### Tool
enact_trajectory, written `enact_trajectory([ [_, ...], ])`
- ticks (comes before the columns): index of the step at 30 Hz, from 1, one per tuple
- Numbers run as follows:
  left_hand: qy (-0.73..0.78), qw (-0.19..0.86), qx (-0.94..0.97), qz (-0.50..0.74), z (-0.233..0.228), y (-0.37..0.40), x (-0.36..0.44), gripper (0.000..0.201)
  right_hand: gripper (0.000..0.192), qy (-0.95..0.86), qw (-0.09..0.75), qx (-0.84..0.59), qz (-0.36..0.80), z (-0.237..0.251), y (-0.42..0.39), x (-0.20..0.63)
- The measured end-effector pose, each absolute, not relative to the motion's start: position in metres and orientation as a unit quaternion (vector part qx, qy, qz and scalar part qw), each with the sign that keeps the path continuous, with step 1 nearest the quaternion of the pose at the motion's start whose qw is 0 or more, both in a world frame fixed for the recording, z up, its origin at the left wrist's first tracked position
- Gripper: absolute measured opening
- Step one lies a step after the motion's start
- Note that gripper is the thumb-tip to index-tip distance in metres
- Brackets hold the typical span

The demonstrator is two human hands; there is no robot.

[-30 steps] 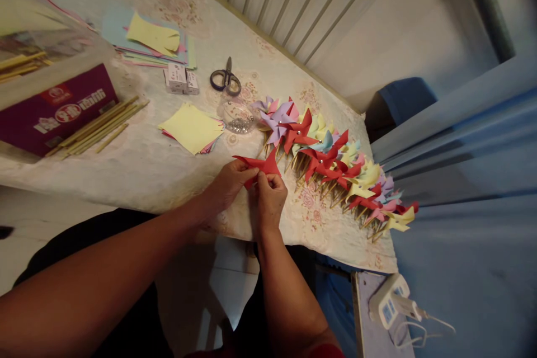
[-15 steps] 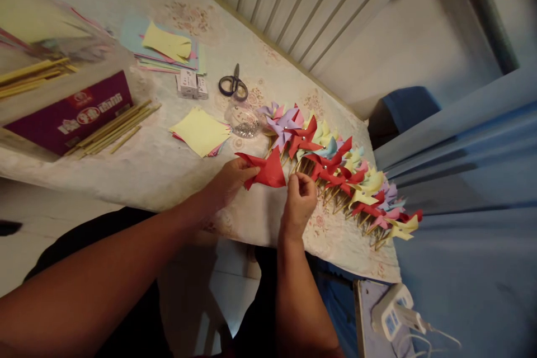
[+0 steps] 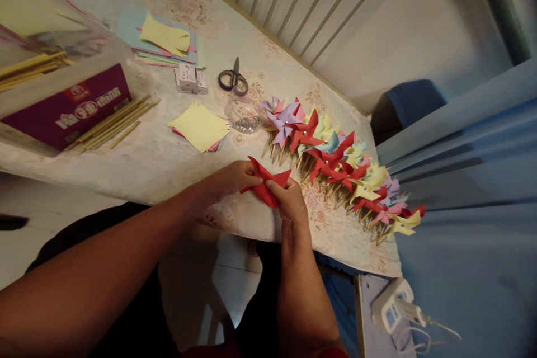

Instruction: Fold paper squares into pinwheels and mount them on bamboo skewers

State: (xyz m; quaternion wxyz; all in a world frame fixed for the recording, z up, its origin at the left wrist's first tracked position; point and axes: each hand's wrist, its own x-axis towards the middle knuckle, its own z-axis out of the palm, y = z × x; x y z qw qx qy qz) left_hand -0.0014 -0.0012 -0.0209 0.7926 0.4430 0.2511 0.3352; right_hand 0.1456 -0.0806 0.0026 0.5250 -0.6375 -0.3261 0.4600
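Near the table's front edge I hold a red paper pinwheel (image 3: pixel 265 193) with folded blades. My left hand (image 3: pixel 240 178) pinches it from the left, the thumb close to its centre. On its right side my right hand (image 3: pixel 289 197) is closed on the paper, thumb pressed by the middle. Whether a pin sits between the fingers, I cannot tell. Just right of my hands lie rows of finished pinwheels on sticks (image 3: pixel 327 162) in red, yellow, purple, pink and blue. Beyond my left hand are a stack of square paper (image 3: pixel 199 127) and a clear bag of small metal pins (image 3: pixel 245 123).
Scissors (image 3: pixel 233 78) lie behind the bag, beside small white boxes (image 3: pixel 191 78) and a pile of coloured paper (image 3: pixel 163 39). At left stands a clear bin with a purple label (image 3: pixel 71 106), with wooden sticks (image 3: pixel 115 125) beside it. A power strip (image 3: pixel 392 307) sits at lower right.
My right hand has moved from the right of the red pinwheel onto it and now grips it. The pinwheel is turned and folded differently, slightly lower.
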Motion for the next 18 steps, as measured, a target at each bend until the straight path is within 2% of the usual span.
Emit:
enact_trajectory([
  [3, 0.224, 0.809, 0.470, 0.272, -0.019, -0.001, -0.001, 0.015, 0.025, -0.332, 0.514, -0.652, 0.448, 0.001, -0.080, 0.146],
  [10, 0.230, 0.800, 0.494, 0.250, -0.016, -0.002, -0.004, 0.008, 0.019, -0.367, 0.475, -0.675, 0.428, 0.005, -0.078, 0.144],
  [14, 0.263, 0.815, 0.446, 0.261, -0.013, -0.004, -0.004, 0.006, 0.022, -0.359, 0.498, -0.667, 0.421, 0.000, -0.077, 0.145],
  [18, 0.242, 0.865, 0.337, 0.283, -0.007, -0.008, -0.004, 0.016, 0.023, -0.327, 0.549, -0.670, 0.377, -0.011, -0.074, 0.145],
])
